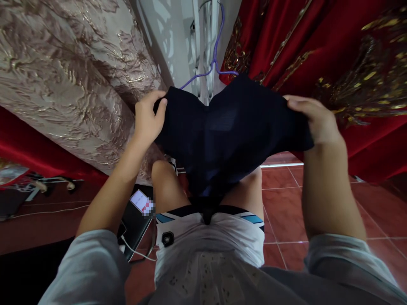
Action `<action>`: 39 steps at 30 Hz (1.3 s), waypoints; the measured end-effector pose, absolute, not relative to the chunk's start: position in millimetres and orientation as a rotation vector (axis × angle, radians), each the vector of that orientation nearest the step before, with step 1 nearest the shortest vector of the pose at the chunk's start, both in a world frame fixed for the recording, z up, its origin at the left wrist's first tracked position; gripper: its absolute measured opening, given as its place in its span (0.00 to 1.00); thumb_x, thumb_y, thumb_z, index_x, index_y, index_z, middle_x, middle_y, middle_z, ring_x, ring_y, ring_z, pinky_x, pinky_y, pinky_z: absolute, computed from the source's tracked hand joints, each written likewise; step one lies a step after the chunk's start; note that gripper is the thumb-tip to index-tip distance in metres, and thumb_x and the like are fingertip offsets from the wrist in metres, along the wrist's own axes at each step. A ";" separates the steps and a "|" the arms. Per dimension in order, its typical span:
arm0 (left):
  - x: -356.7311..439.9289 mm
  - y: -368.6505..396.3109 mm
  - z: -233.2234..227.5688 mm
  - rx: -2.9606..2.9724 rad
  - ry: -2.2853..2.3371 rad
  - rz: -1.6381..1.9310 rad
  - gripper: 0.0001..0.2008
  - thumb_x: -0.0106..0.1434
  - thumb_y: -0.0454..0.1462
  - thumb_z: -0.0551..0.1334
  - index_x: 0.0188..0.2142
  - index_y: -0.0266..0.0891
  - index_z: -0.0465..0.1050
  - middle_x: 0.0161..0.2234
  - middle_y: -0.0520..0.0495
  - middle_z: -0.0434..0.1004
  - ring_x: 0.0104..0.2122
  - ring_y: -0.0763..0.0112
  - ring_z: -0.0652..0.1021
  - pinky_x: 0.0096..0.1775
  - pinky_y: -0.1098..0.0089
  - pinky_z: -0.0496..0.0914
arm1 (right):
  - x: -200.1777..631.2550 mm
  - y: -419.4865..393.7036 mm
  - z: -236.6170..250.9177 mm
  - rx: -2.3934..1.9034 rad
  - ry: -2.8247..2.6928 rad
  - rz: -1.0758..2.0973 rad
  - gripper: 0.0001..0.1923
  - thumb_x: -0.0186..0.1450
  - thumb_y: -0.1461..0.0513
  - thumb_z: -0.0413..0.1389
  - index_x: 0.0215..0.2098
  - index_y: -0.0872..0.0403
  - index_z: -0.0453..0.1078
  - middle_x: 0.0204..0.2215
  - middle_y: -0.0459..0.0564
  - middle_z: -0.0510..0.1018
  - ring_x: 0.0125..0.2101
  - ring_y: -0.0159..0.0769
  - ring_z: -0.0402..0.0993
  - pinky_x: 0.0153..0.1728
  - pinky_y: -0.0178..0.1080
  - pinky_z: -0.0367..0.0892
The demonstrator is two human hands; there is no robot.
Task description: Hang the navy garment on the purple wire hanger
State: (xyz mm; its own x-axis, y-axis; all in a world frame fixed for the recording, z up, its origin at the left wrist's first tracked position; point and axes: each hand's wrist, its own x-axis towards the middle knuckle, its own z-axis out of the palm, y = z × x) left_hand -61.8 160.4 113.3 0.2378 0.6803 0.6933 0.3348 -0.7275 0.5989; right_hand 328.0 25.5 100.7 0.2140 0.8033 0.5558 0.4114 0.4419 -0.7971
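Head view, looking down past the person's own arms and knees. Both hands raised in front, holding up a dark navy garment [229,135] spread between them. Left hand [146,118] clamped on the garment's left top corner, thumb on the near face, fingers curled over the edge. Right hand [318,118] closed on the right top corner, fingers folded over the cloth from above. Fabric sags in the middle and narrows as it hangs to a point just above the lap.

A purple hanger [216,59] hangs just behind the garment's top edge; whether it touches the cloth cannot be told. White bars of a rack [203,46] behind it.

Left of the hands: a pale brocade curtain [73,72] with metallic floral pattern. Right: a red cloth with gold embroidery [349,59].

Below: the person's bare knees, white shorts [210,237] with blue and black trim. Grey sleeves on both arms. Floor of red tiles [286,190]. By the left knee, on the floor, a phone [142,202] with lit screen lying on a dark flat object, a white cable [135,250] running near it.
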 end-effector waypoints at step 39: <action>-92.0 125.1 136.7 2.057 0.979 1.442 0.25 0.57 0.53 0.76 0.45 0.40 0.77 0.30 0.53 0.81 0.31 0.71 0.80 0.35 0.69 0.75 | 246.6 71.8 66.0 -0.801 -1.096 1.008 0.22 0.63 0.44 0.66 0.32 0.52 0.72 0.25 0.42 0.75 0.25 0.28 0.73 0.26 0.32 0.67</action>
